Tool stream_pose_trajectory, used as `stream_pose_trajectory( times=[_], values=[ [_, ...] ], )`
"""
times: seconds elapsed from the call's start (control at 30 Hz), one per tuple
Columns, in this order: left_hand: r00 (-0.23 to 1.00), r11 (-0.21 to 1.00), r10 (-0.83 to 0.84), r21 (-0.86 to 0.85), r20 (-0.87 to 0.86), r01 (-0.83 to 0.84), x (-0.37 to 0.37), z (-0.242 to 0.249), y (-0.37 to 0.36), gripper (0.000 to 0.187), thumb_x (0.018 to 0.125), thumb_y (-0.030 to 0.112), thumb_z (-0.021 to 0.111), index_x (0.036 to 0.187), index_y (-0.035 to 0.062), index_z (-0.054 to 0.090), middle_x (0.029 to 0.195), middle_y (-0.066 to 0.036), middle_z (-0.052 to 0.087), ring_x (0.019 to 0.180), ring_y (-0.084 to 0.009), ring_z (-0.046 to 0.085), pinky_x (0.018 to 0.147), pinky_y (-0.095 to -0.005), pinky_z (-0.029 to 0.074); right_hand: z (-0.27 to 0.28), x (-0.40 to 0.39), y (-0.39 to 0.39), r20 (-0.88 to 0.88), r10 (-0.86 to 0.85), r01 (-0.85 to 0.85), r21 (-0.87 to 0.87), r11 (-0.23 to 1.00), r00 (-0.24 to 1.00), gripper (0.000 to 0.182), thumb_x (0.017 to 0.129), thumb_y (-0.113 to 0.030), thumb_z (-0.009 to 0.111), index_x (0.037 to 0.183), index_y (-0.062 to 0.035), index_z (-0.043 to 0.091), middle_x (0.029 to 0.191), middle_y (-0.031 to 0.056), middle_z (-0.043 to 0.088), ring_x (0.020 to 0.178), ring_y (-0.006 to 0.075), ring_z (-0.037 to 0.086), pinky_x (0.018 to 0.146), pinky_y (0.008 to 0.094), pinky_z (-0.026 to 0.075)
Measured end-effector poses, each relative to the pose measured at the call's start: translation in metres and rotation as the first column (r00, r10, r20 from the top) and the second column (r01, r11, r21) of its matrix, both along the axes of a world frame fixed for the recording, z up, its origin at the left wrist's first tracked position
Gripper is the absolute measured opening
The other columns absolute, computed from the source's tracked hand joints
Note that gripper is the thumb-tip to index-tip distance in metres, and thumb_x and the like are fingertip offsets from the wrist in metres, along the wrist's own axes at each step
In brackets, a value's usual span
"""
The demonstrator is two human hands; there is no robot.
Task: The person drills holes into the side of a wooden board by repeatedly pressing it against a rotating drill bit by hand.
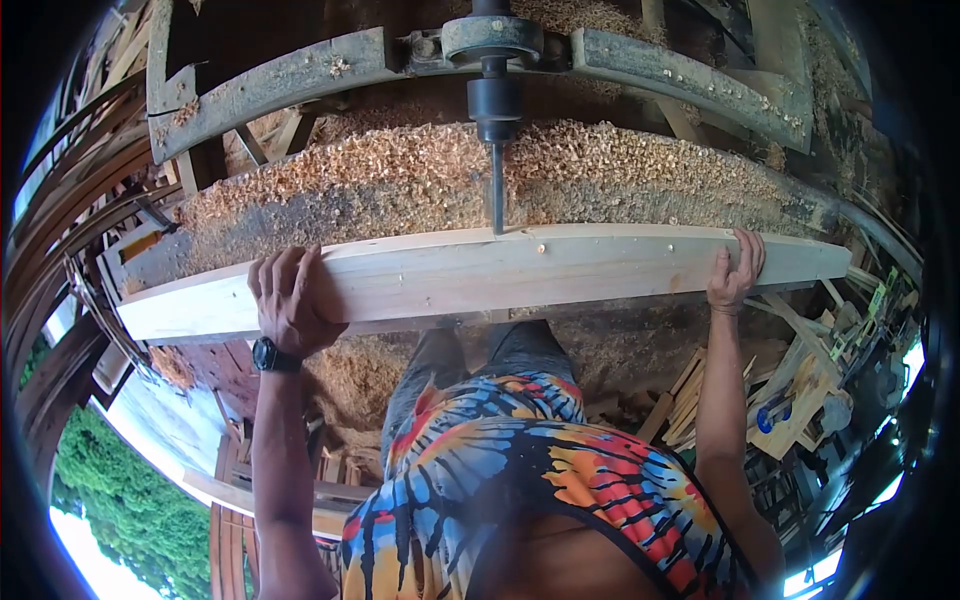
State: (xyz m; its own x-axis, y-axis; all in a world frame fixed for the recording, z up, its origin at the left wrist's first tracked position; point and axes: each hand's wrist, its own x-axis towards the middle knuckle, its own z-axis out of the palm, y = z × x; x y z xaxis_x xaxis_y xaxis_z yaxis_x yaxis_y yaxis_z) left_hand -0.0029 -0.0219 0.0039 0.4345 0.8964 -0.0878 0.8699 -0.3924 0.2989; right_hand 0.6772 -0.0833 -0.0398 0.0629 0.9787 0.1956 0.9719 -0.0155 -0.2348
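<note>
A long pale wooden board [480, 272] lies across the machine table in front of my body. My left hand [292, 300], with a dark watch on its wrist, grips the board toward its left end, fingers over the face. Toward the right end, my right hand [736, 268] is closed on the board, its fingers reaching to the far edge. A slim metal drill bit [497, 190] points down from a dark chuck [495, 100] at the middle of the board's far edge. The bit's tip meets that edge; its depth cannot be seen.
Wood shavings [400, 165] cover the machine table behind the board. A curved frame [270, 85] spans the back on both sides of the spindle. Stacked timber [75, 210] stands at left, and wood offcuts [800, 400] lie at right.
</note>
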Motion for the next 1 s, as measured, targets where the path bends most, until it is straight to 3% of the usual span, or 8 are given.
stream_pose_trajectory(
  times=[0.6, 1.0],
  values=[
    [1.000, 1.000, 0.001, -0.001, -0.015, -0.001, 0.002, 0.001, 0.002, 0.095, 0.055, 0.029, 0.086, 0.144, 0.0115, 0.058, 0.133, -0.015, 0.059, 0.125, -0.0383, 0.056, 0.112, -0.0605, 0.036, 0.003, -0.002, 0.006, -0.015, -0.008, 0.008, -0.022, 1.000, 1.000, 0.041, 0.094, -0.026, 0.065, 0.125, 0.0023, 0.066, 0.129, 0.0205, 0.063, 0.129, 0.0437, 0.053, 0.116, 0.0557, 0.036],
    [1.000, 1.000, -0.019, -0.004, -0.022, 0.019, 0.001, -0.001, 0.007, 0.109, 0.050, 0.028, 0.089, 0.151, 0.0100, 0.051, 0.138, -0.018, 0.058, 0.130, -0.0408, 0.054, 0.115, -0.0634, 0.033, 0.002, -0.001, 0.011, 0.009, -0.028, 0.028, -0.024, 0.999, 1.000, 0.040, 0.093, -0.023, 0.067, 0.125, 0.0013, 0.067, 0.130, 0.0193, 0.063, 0.131, 0.0426, 0.052, 0.116, 0.0545, 0.037]
  ],
)
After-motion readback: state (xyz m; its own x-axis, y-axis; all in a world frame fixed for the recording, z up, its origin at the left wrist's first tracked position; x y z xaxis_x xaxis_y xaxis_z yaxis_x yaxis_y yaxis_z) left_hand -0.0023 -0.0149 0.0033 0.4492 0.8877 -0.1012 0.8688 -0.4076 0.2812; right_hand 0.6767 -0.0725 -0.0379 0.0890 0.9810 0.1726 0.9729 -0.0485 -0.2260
